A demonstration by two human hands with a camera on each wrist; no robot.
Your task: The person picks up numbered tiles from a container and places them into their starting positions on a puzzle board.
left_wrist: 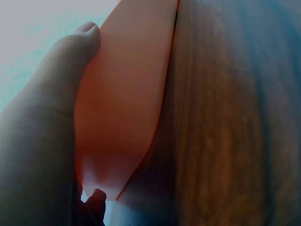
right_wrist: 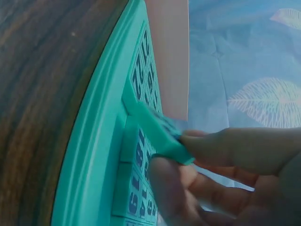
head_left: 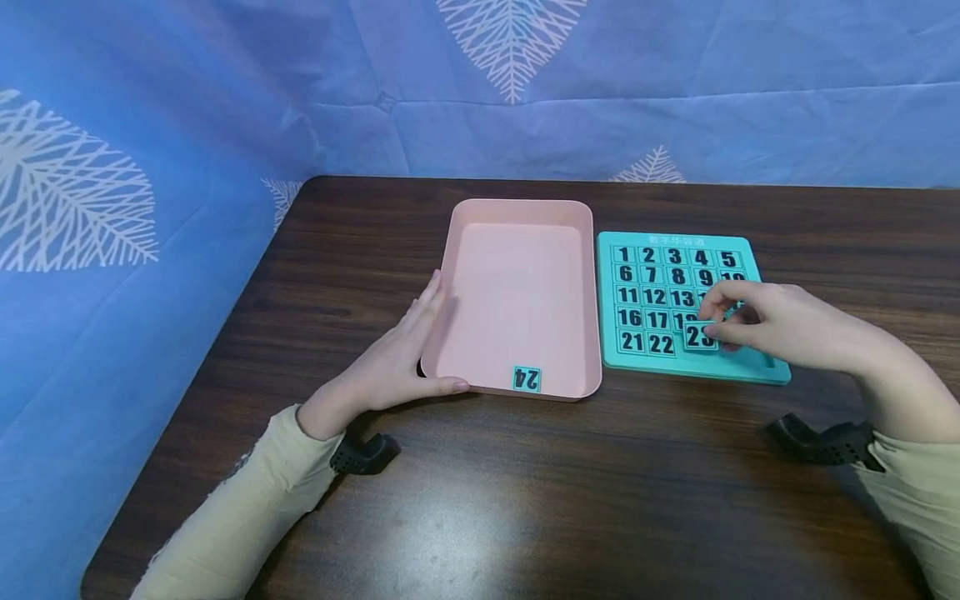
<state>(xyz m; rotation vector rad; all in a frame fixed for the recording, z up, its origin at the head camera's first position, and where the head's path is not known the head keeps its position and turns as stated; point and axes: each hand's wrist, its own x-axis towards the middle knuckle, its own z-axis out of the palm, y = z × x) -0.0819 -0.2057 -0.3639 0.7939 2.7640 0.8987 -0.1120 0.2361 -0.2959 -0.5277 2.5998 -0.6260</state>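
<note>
My right hand pinches the number 23 tile between thumb and fingertips. In the right wrist view that tile is tilted, its far edge down by tile 22. It is over the bottom row of the teal number puzzle board, where tiles such as 21 and 22 lie in order. My left hand rests against the near left corner of the pink tray, thumb along its front wall and fingers along its left side. Inside the tray, tile 24 lies upside down near the front edge.
The tray and board stand side by side on a dark wooden table. Behind and to the left hangs a blue cloth with white leaf patterns. Black wrist bands sit on both wrists.
</note>
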